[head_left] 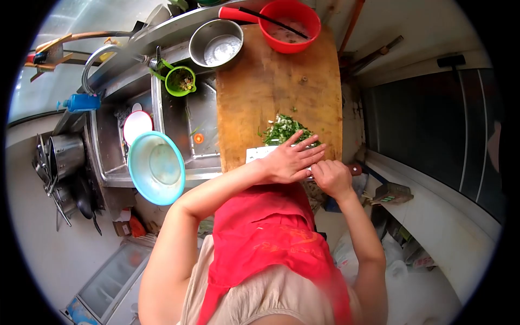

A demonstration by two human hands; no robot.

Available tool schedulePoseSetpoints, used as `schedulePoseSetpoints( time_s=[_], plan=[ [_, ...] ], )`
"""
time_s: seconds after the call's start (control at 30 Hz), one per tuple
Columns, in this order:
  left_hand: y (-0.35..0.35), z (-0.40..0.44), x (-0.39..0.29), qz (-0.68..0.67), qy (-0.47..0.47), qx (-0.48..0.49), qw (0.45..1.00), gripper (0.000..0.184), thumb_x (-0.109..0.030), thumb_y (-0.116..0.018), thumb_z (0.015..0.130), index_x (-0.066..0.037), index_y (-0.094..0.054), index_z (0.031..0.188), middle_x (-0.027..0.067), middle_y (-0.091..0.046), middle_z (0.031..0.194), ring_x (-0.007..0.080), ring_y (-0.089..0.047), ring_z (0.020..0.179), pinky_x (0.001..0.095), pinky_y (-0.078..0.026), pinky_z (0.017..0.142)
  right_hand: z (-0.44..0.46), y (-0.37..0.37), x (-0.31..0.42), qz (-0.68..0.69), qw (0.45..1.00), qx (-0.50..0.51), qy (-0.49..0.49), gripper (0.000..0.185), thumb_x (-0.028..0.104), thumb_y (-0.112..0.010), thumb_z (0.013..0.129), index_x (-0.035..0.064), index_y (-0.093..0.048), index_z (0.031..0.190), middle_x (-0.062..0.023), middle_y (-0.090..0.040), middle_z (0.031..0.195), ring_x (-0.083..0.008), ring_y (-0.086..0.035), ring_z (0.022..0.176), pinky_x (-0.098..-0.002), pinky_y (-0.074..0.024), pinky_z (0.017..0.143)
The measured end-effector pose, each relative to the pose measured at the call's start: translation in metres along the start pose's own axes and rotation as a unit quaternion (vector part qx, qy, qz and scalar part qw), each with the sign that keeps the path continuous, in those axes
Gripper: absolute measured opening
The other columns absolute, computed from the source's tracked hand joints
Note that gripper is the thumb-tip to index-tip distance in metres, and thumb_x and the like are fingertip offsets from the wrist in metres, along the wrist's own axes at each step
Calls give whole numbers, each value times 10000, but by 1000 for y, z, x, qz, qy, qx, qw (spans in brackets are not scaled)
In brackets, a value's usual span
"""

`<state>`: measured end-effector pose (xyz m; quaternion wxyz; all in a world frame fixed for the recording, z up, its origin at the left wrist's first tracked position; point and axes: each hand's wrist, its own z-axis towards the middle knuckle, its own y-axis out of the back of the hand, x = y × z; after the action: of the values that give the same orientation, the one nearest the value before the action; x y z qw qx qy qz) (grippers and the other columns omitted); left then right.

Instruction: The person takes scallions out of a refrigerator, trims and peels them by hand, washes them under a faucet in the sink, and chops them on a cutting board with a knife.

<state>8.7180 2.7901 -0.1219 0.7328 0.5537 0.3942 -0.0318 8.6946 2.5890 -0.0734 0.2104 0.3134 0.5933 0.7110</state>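
My right hand (334, 179) is closed around the brown handle of a cleaver (258, 153) at the near edge of a wooden cutting board (271, 81). The cleaver's pale, wide blade points left, and its middle is hidden by my hands. My left hand (291, 161) lies over the blade, palm down, with its fingers stretched out towards the far right. Chopped green herbs (284, 130) form a small pile on the board just beyond the blade. The fingertips of my left hand reach the pile's right side.
A red pot (295, 40) with a dark utensil and a steel bowl (203, 46) stand at the board's far end. Left is a steel sink (157, 103) with a green strainer (176, 89) and a carrot slice (199, 138). A light-blue basin (146, 170) sits over its near edge.
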Motion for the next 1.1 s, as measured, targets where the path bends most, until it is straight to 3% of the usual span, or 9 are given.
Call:
schedulePoseSetpoints(
  time_s=[0.3, 0.47, 0.57, 0.77, 0.83, 0.87, 0.9, 0.93, 1.1],
  plan=[
    [11, -46, 34, 33, 139, 8, 990, 612, -439, -297, 967, -57, -361, 1441, 73, -247, 1551, 272, -124, 1457, 511, -11, 1176, -35, 31, -19, -37, 999, -26, -29, 124, 85, -635, 707, 141, -525, 708, -24, -495, 629, -211, -518, 561, -353, -410, 500],
    [-3, -95, 40, 9, 201, -276, 940, 177, -193, -657, 819, -87, -661, 961, 113, -492, 1351, 366, -386, 1289, 544, -303, 1089, -33, 42, -21, -41, 962, -67, -260, 170, 131, -708, 702, 133, -600, 834, -42, -612, 745, -241, -596, 647, -360, -461, 567],
    [-6, -104, 27, -46, 184, -247, 950, 156, -208, -669, 786, -87, -653, 884, 105, -512, 1328, 352, -398, 1283, 547, -268, 1108, -8, 32, -19, -15, 930, -75, -361, 233, 179, -741, 707, 127, -606, 891, -49, -647, 821, -257, -629, 733, -362, -486, 616],
    [-11, -109, 1, 16, 181, -148, 972, 548, -139, -546, 819, -271, -506, 1349, 118, -187, 1564, 378, -241, 1404, 563, -187, 1140, 53, -25, -34, 18, 961, -94, -258, 253, 186, -750, 718, 102, -600, 904, -68, -640, 840, -285, -620, 769, -373, -483, 667],
    [-18, -117, -11, 48, 125, -206, 969, 500, -166, -561, 795, -184, -549, 1294, 146, -432, 1398, 356, -411, 1272, 518, -329, 1079, 63, -38, -41, 30, 974, -80, -212, 249, 173, -750, 722, 94, -597, 902, -76, -634, 836, -293, -613, 771, -378, -479, 680],
    [-9, -119, -22, 39, 104, -266, 957, 356, -159, -573, 761, -113, -623, 1110, 89, -596, 1039, 270, -544, 1027, 431, -429, 965, 67, -40, -42, 77, 972, -43, -220, 234, 147, -750, 727, 78, -597, 891, -89, -625, 821, -295, -608, 757, -385, -474, 673],
    [-25, -119, -26, 69, 87, -306, 946, 216, -150, -580, 731, -110, -626, 939, 24, -549, 780, 208, -549, 844, 386, -458, 832, 72, -41, -41, 75, 975, -65, -200, 224, 126, -751, 734, 63, -605, 891, -103, -624, 824, -291, -608, 753, -385, -473, 679],
    [-25, -123, -35, 50, 87, -258, 961, 146, -145, -578, 728, -122, -602, 871, 16, -545, 744, 186, -566, 798, 374, -468, 765, 76, -39, -38, 93, 974, -69, -194, 218, 124, -737, 758, 51, -621, 927, -116, -635, 845, -294, -617, 768, -377, -482, 701],
    [-52, -142, -78, 4, 189, -432, 882, 143, -221, -615, 795, -117, -544, 725, 25, -522, 694, 210, -556, 630, 331, -431, 555, 62, -43, -53, 15, 994, -39, -104, 160, 119, -603, 882, 33, -668, 1000, -135, -657, 1050, -306, -595, 1009, -400, -450, 896]
  ],
)
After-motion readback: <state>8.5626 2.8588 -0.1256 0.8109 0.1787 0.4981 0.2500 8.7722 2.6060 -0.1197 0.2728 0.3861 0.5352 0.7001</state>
